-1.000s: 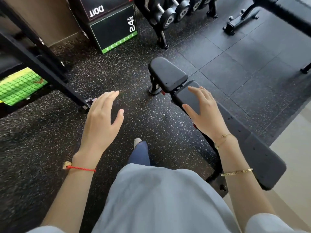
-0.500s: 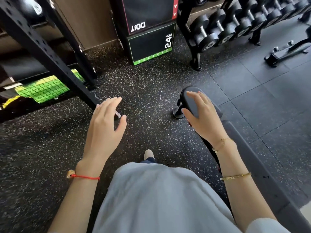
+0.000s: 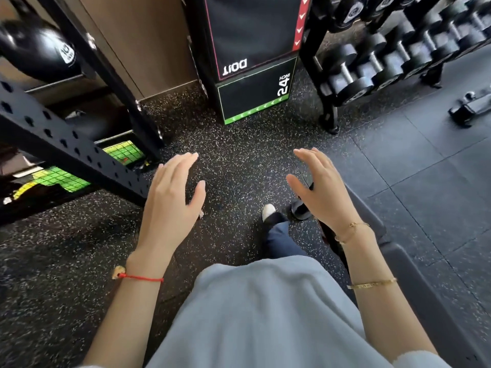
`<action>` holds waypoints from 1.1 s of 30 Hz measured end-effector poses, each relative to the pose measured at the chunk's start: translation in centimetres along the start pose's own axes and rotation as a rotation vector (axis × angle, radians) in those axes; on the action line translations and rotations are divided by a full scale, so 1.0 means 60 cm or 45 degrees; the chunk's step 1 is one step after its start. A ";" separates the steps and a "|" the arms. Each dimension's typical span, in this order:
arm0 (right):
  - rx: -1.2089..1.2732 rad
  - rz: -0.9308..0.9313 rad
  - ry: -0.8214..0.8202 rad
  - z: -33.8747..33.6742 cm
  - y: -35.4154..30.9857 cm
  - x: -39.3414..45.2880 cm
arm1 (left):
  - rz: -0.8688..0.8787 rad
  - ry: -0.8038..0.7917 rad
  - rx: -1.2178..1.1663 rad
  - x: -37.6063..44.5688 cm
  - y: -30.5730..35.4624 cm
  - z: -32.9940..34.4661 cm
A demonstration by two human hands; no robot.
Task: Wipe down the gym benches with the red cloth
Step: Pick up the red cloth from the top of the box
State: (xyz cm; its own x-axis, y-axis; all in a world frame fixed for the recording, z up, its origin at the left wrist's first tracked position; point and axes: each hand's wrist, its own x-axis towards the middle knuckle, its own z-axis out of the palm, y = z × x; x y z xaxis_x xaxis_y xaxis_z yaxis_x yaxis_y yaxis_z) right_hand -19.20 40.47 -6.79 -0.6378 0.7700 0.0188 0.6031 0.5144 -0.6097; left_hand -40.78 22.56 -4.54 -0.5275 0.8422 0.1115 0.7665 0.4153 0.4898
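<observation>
Right grip (image 3: 320, 188) now off bench (image 3: 414, 274)

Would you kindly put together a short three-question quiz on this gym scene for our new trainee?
1. True or false: the left hand holds a red cloth.
2. Multiple choice: the number printed on the black plyo box with the green edge is A) 12, B) 24, C) 30.
3. Short answer: on which side of the person does the black bench lie, and what stands on the rack beyond it?

Key
1. False: both the left hand and the right hand are open and hold nothing; no red cloth is in view.
2. B.
3. On the person's right; black dumbbells stand on the rack.
</observation>
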 end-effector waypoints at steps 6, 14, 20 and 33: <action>0.039 -0.001 -0.026 -0.011 0.040 0.202 | -0.075 0.030 -0.017 0.181 -0.009 0.031; -0.063 -0.162 -0.006 -0.080 0.064 0.567 | -0.147 0.215 -0.028 0.483 -0.004 0.053; -0.057 -0.251 -0.055 -0.088 0.061 0.771 | -0.198 0.264 -0.043 0.657 -0.007 0.068; -0.058 -0.205 -0.099 -0.037 0.068 1.138 | -0.136 0.210 -0.047 1.055 -0.113 0.094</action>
State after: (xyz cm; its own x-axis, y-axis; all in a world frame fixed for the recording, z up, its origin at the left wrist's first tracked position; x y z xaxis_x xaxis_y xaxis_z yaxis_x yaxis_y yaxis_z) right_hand -59.23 96.01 -6.23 -0.7620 0.6456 0.0507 0.5101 0.6467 -0.5671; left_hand -77.28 75.01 -5.69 -0.6603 0.7249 0.1963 0.6908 0.4837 0.5375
